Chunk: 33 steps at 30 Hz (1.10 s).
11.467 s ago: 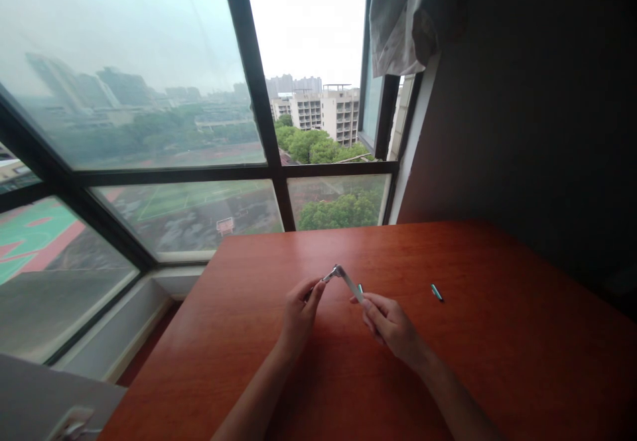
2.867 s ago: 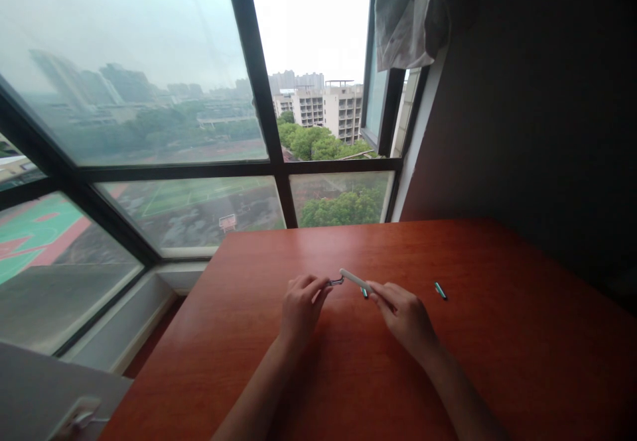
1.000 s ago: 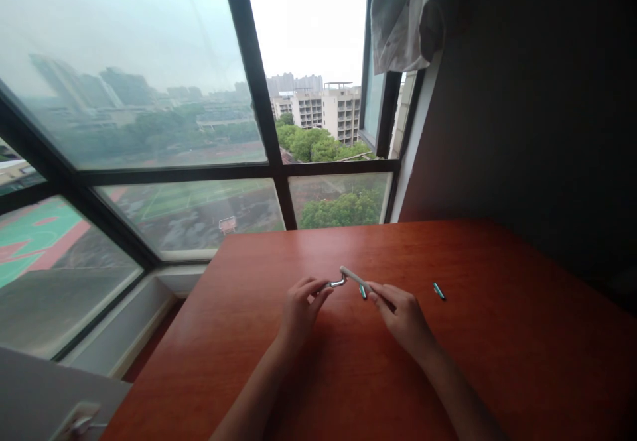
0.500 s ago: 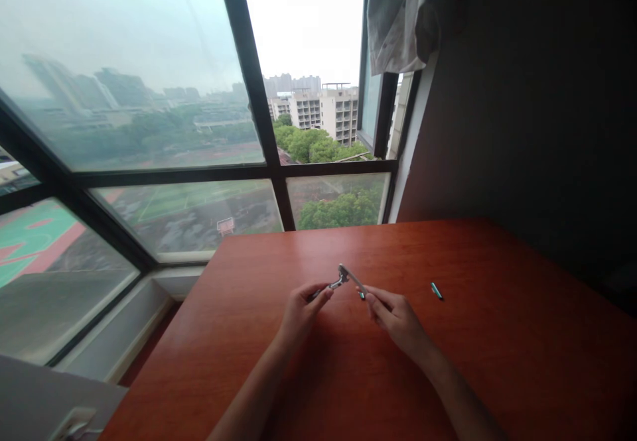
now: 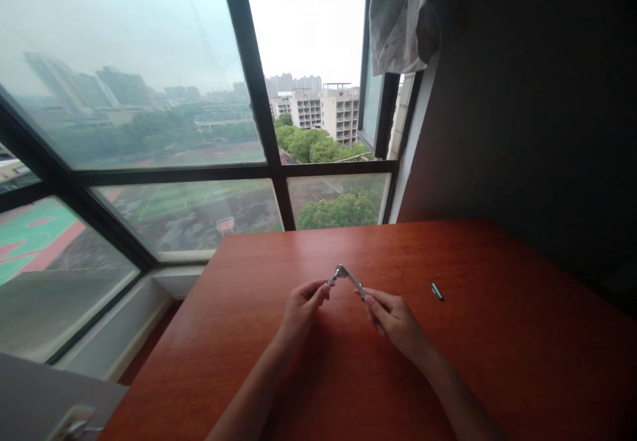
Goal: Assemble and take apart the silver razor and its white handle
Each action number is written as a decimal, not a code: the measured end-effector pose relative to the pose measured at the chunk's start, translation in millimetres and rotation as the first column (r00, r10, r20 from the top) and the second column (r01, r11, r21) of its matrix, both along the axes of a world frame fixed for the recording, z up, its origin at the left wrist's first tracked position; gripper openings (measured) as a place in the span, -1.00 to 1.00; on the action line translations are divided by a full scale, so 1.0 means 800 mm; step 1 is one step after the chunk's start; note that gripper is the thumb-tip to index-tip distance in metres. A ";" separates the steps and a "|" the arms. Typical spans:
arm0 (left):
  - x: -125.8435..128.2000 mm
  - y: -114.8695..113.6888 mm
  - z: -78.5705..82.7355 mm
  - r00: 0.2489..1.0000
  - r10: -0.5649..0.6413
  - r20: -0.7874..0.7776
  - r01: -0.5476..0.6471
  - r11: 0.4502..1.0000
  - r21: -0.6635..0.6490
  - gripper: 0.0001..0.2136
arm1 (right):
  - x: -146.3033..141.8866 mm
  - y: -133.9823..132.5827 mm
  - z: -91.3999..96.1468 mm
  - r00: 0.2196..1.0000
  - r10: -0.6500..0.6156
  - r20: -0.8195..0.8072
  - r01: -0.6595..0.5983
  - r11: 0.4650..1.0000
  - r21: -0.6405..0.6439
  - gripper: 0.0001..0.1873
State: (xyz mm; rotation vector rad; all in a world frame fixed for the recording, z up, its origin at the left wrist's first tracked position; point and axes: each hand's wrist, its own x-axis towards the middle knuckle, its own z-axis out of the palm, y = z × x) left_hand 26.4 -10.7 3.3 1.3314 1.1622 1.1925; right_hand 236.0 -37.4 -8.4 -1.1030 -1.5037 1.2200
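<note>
tbl (image 5: 497,361): red-brn wood grain | held bar (image 5: 355,284): silv-gry | stick (image 5: 436,291): teal/blk | win frame (image 5: 174,176): blk

- Daylight enters through the window (image 5: 149,63), the sky (image 5: 308,23) blown white.
- Glare pales the far side of the table (image 5: 318,249).
- The right-hand wall (image 5: 522,109) sinks near-black.
- Wide-angle stretch slants the window frame (image 5: 256,69).

Shiny metal tool (image 5: 336,275) meets slim grey strip (image 5: 353,282), both tilted

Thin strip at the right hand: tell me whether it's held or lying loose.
Held: the right hand grips the near end of the thin strip.
</note>
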 end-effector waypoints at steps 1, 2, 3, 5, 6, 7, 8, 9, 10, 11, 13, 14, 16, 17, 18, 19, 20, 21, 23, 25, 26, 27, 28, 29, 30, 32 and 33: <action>0.001 -0.001 0.001 1.000 -0.028 0.002 0.028 1.000 -0.006 -0.68 | -0.001 0.000 0.001 1.000 0.002 -0.010 -0.002 1.000 -0.011 -0.51; 0.002 -0.001 0.001 0.999 -0.047 0.005 0.047 0.999 -0.009 -0.69 | -0.001 -0.001 0.003 1.000 0.002 -0.016 -0.002 1.000 -0.019 -0.51; 0.002 -0.002 0.002 0.999 -0.053 0.010 0.053 0.999 -0.010 -0.70 | -0.002 -0.002 0.004 1.000 0.002 -0.022 -0.003 1.000 -0.026 -0.51; 0.001 -0.002 0.002 0.999 -0.031 0.025 0.032 0.999 -0.008 -0.70 | -0.003 -0.003 0.006 0.999 0.012 -0.031 -0.013 0.999 -0.037 -0.51; 0.000 -0.001 0.001 0.999 -0.014 0.036 0.014 1.000 -0.009 -0.70 | -0.003 -0.004 0.007 0.999 0.020 -0.036 -0.021 0.999 -0.040 -0.51; -0.001 0.000 0.001 0.999 0.004 0.046 -0.003 1.000 -0.011 -0.70 | -0.003 -0.004 0.007 0.999 0.026 -0.040 -0.028 0.999 -0.044 -0.51; -0.002 0.000 0.000 0.998 0.018 0.054 -0.018 1.000 -0.013 -0.70 | -0.004 -0.005 0.007 0.999 0.031 -0.042 -0.033 0.998 -0.045 -0.51; -0.003 0.001 -0.001 0.998 0.029 0.063 -0.028 0.999 -0.016 -0.70 | -0.004 -0.005 0.007 0.999 0.033 -0.041 -0.035 0.998 -0.045 -0.51; -0.004 0.002 -0.003 0.997 0.038 0.074 -0.036 0.999 -0.020 -0.69 | -0.004 -0.006 0.007 0.999 0.033 -0.038 -0.034 0.998 -0.043 -0.51; -0.005 0.003 -0.004 0.995 0.048 0.086 -0.046 0.999 -0.022 -0.68 | -0.004 -0.006 0.007 0.999 0.032 -0.032 -0.033 0.999 -0.042 -0.51; -0.005 0.005 -0.005 0.992 0.060 0.111 -0.057 0.998 -0.032 -0.66 | -0.003 -0.007 0.007 0.999 0.032 -0.014 -0.033 0.999 -0.031 -0.51; -0.005 0.006 -0.006 0.991 0.059 0.121 -0.055 0.998 -0.041 -0.65 | -0.003 -0.007 0.008 1.000 0.029 -0.001 -0.029 0.999 -0.018 -0.51; -0.005 0.006 -0.007 0.989 0.043 0.139 -0.034 0.997 -0.066 -0.61 | -0.002 -0.006 0.008 0.999 0.005 0.043 -0.006 1.000 0.028 -0.52; -0.004 0.006 -0.007 0.989 0.031 0.146 -0.020 0.997 -0.079 -0.60 | -0.001 -0.006 0.008 0.997 -0.017 0.075 0.012 0.998 0.059 -0.53; -0.004 0.006 -0.007 0.988 0.019 0.153 -0.005 0.996 -0.092 -0.58 | -0.001 -0.005 0.008 0.993 -0.045 0.110 0.035 0.995 0.093 -0.54; -0.003 0.006 -0.007 0.987 0.007 0.159 0.010 0.995 -0.102 -0.57 | -0.001 -0.004 0.008 0.986 -0.081 0.145 0.062 0.989 0.131 -0.55; -0.002 0.005 -0.006 0.987 -0.005 0.163 0.023 0.994 -0.110 -0.57 | 0.000 -0.004 0.007 0.977 -0.118 0.175 0.087 0.981 0.173 -0.56; -0.001 0.004 -0.006 0.986 -0.016 0.167 0.036 0.992 -0.117 -0.56 | 0.000 -0.003 0.007 0.968 -0.156 0.196 0.112 0.969 0.218 -0.58; 0.001 0.003 -0.005 0.984 -0.037 0.177 0.060 0.990 -0.131 -0.56 | 0.000 -0.002 0.007 0.951 -0.221 0.214 0.149 0.940 0.307 -0.63; 0.003 0.001 -0.005 0.981 -0.049 0.189 0.077 0.987 -0.144 -0.56 | 0.000 -0.001 0.007 0.939 -0.260 0.224 0.163 0.913 0.375 -0.66; 0.004 0.000 -0.004 0.979 -0.053 0.196 0.084 0.985 -0.152 -0.55 | 0.000 0.000 0.006 0.934 -0.271 0.234 0.161 0.902 0.401 -0.67; 0.005 -0.001 -0.004 0.977 -0.057 0.204 0.091 0.983 -0.160 -0.55 | 0.000 0.000 0.005 0.927 -0.282 0.248 0.158 0.892 0.425 -0.67; 0.006 -0.002 -0.003 0.975 -0.061 0.212 0.098 0.981 -0.169 -0.55 | 0.000 0.000 0.004 0.920 -0.291 0.264 0.151 0.881 0.448 -0.67; 0.007 -0.003 -0.003 0.973 -0.065 0.221 0.106 0.978 -0.177 -0.55 | 0.001 0.001 0.003 0.912 -0.299 0.281 0.140 0.871 0.471 -0.67; 0.007 -0.004 -0.003 0.971 -0.070 0.230 0.115 0.976 -0.186 -0.54 | 0.001 0.001 0.001 0.903 -0.307 0.301 0.127 0.860 0.495 -0.67; 0.008 -0.005 -0.002 0.967 -0.079 0.244 0.130 0.971 -0.202 -0.54 | 0.002 0.001 -0.003 0.878 -0.326 0.350 0.096 0.837 0.539 -0.66; 0.008 -0.005 -0.002 0.965 -0.079 0.248 0.133 0.969 -0.210 -0.54 | 0.002 0.001 -0.004 0.860 -0.341 0.379 0.081 0.825 0.560 -0.66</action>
